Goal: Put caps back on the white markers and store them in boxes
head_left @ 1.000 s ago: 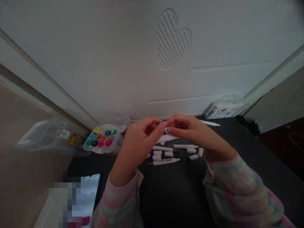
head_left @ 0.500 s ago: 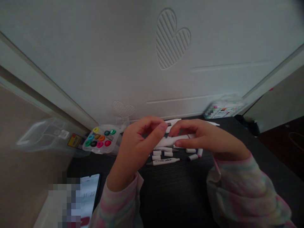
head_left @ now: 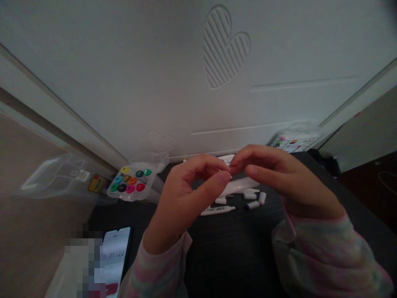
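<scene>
Left hand (head_left: pixel 189 196): thumb and forefinger bent toward each other, tips nearly meeting; whether they had hold of anything could not be told.

Right hand (head_left: pixel 287 176): thumb parted from the curved fingers, whose tips came close to the left fingertips; any hold was hidden.

White pen (head_left: pixel 238 187): one, lay slantwise below the fingertips, partly covered by the left thumb; whether it was held or resting could not be told.

Marker (head_left: pixel 218 211): one, uncapped, lay nearest the wearer on the dark table (head_left: pixel 229 260).

Caps (head_left: pixel 252 205): several, white, lay loose to the right of the marker.

Case (head_left: pixel 159 191): clear, stood at left, filled with markers showing coloured ends.

Phone (head_left: pixel 117 248): lay at the near left, screen lit.

Pack (head_left: pixel 299 141): clear, stood at far right against the white panel (head_left: pixel 173 78).
</scene>
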`<state>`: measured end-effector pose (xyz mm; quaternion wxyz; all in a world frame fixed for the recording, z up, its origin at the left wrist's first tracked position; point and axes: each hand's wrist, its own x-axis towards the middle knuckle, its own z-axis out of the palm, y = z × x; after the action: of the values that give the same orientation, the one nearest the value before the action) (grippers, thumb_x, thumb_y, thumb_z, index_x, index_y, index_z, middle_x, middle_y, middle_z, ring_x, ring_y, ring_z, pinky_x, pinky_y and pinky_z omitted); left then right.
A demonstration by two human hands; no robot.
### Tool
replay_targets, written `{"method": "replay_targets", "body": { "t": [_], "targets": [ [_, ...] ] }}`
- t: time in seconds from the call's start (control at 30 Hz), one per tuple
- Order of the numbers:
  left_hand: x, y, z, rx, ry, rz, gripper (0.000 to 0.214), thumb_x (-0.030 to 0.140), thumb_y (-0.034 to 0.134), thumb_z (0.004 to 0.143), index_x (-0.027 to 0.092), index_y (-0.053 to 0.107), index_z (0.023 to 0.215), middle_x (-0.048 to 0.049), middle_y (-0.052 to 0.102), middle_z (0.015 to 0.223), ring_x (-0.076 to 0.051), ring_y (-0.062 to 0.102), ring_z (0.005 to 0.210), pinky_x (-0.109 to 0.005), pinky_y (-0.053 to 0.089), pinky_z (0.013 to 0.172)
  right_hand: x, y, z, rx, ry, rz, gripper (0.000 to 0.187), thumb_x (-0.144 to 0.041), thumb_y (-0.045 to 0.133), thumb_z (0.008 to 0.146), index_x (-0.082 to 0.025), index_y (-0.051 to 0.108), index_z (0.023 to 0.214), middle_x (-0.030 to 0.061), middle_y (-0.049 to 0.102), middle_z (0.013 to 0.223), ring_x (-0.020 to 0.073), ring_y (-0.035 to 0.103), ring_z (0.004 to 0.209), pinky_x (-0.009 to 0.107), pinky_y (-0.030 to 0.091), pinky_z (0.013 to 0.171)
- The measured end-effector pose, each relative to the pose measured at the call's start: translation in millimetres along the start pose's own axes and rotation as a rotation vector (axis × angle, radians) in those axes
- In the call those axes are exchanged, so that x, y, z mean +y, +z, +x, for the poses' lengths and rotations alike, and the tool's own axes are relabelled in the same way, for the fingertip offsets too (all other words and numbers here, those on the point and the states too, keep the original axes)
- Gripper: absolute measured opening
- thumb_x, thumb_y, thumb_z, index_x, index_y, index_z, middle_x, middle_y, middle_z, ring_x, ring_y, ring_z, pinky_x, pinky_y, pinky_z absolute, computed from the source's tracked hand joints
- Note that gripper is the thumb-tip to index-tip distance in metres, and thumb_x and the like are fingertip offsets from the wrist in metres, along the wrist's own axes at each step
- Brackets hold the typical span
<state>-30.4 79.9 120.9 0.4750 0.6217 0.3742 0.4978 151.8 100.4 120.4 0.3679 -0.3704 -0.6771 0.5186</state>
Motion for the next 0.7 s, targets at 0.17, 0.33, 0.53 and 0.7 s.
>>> {"method": "replay_targets", "body": {
  "t": [0.17, 0.33, 0.53, 0.7],
  "targets": [
    [0.8, 4.3, -0.6, 0.042, -0.007, -0.037, 0.014, 0.028, 0.054, 0.075, 0.016, 0.062, 0.074, 0.0007, 0.058, 0.065, -0.01, 0.052, 0.058, -0.022, 0.042, 0.053, -0.2, 5.5, -0.7, 0.104, 0.005, 0.339, 0.049, -0.063, 0.033, 0.081, -0.024, 0.061, 0.092, 0.0043, 0.064, 0.083, 0.019, 0.064, 0.077, 0.03, 0.051, 0.065],
    [2.1, 5.7, -6.0, 0.051, 0.016, -0.055, 0.018, 0.033, 0.053, 0.078, 0.018, 0.062, 0.079, 0.0001, 0.058, 0.068, -0.012, 0.053, 0.062, -0.022, 0.043, 0.054, -5.7, 2.5, -0.6, 0.094, 0.02, 0.315, 0.061, -0.072, 0.027, 0.076, -0.025, 0.061, 0.092, 0.005, 0.065, 0.082, 0.0203, 0.065, 0.077, 0.032, 0.052, 0.066],
    [6.2, 8.0, -13.3, 0.038, -0.006, -0.058, 0.021, 0.039, 0.053, 0.079, 0.02, 0.063, 0.081, 0.0004, 0.058, 0.069, -0.013, 0.054, 0.064, -0.022, 0.043, 0.053, -9.3, 1.1, -2.3, 0.132, 0.019, 0.284, 0.061, -0.075, 0.029, 0.072, -0.026, 0.061, 0.088, 0.0058, 0.064, 0.08, 0.0212, 0.066, 0.073, 0.032, 0.052, 0.061],
    [10.1, 11.1, -15.5, 0.029, -0.01, -0.05, 0.017, 0.034, 0.053, 0.079, 0.02, 0.062, 0.076, 0.0015, 0.057, 0.067, -0.011, 0.053, 0.064, -0.021, 0.043, 0.055, -11.1, 1.5, -6.7, 0.164, 0.009, 0.326, 0.064, -0.074, 0.026, 0.074, -0.025, 0.064, 0.084, 0.0055, 0.065, 0.075, 0.0203, 0.066, 0.07, 0.031, 0.053, 0.061]
  ]
}}
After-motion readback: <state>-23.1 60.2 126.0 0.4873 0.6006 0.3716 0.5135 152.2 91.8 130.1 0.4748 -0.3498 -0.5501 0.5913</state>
